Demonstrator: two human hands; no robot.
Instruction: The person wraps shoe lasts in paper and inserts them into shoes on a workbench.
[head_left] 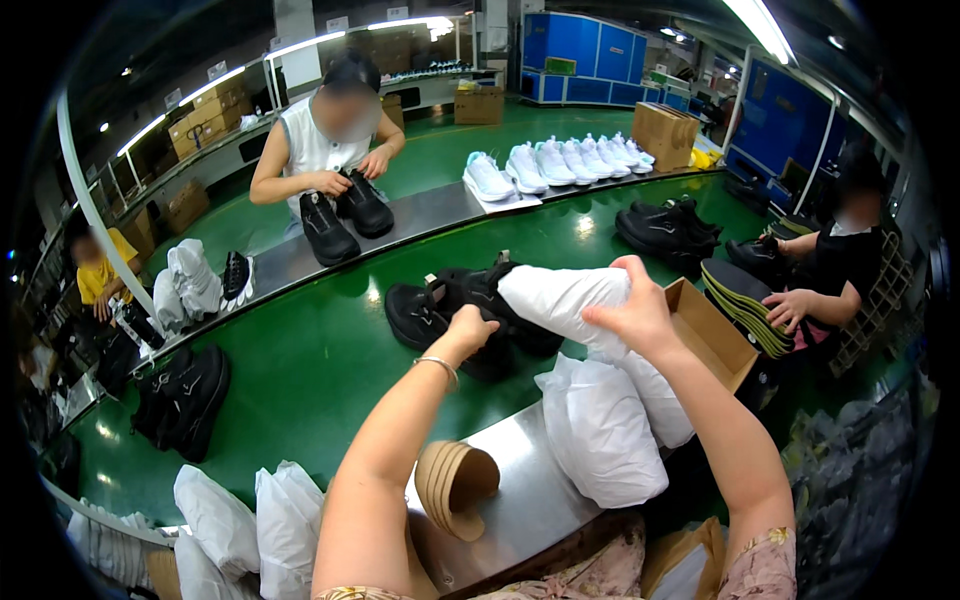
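A pair of black shoes stands on the green belt before me, the left shoe (pixel 414 314) partly beside the other shoe (pixel 537 338). My left hand (pixel 470 329) is closed at the opening of these shoes and appears to grip the edge of one; its fingertips are partly hidden. In my right hand (pixel 637 309) is a white paper-wrapped bundle (pixel 560 298), thumb on its near side. The bundle's narrow left end meets the opening of the right shoe; whether it reaches inside is unclear. More white wrapped bundles (pixel 605 430) lie below my right wrist.
Curved brown cardboard pieces (pixel 455 485) rest on the metal ledge (pixel 515 450). An open cardboard box (pixel 712 335) is at right, beside a person handling stacked insoles (pixel 745 300). Across the belt, another person handles black shoes (pixel 330 230). White sneakers (pixel 550 163) line the far ledge.
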